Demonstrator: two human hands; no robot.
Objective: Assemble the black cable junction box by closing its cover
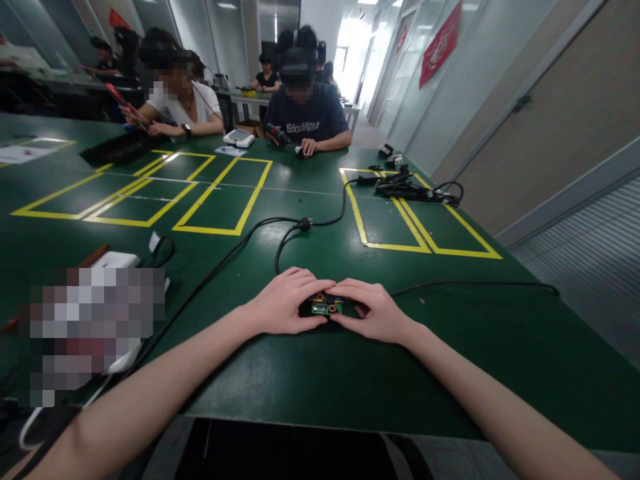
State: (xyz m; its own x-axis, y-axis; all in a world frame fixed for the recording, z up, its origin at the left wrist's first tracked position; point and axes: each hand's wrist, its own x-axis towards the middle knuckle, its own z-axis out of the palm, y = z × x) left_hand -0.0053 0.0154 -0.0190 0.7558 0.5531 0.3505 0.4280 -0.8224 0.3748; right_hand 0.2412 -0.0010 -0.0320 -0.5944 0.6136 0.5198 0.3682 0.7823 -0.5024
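Observation:
A small green circuit board (319, 309) with copper-wound coils and a few coloured wires sits low over the table in front of me. Dark material, perhaps a casing, surrounds it, partly hidden by my fingers. My left hand (289, 303) curls round the board's left end, thumb on the near side and fingers on the far side. From the other end my right hand (377, 310) grips it the same way, and the fingertips of both hands nearly meet. A black cable (280, 250) runs up to my left hand; another cable (465, 283) leads off to the right.
Yellow tape rectangles (207, 231) mark the green table (260, 393). Black cables and adapters (407, 188) lie in a heap at the back right. A blurred-out white object (117, 260) is at the left. Across the table, one person (310, 110) holds a dark tool; another (205, 107) sits further left.

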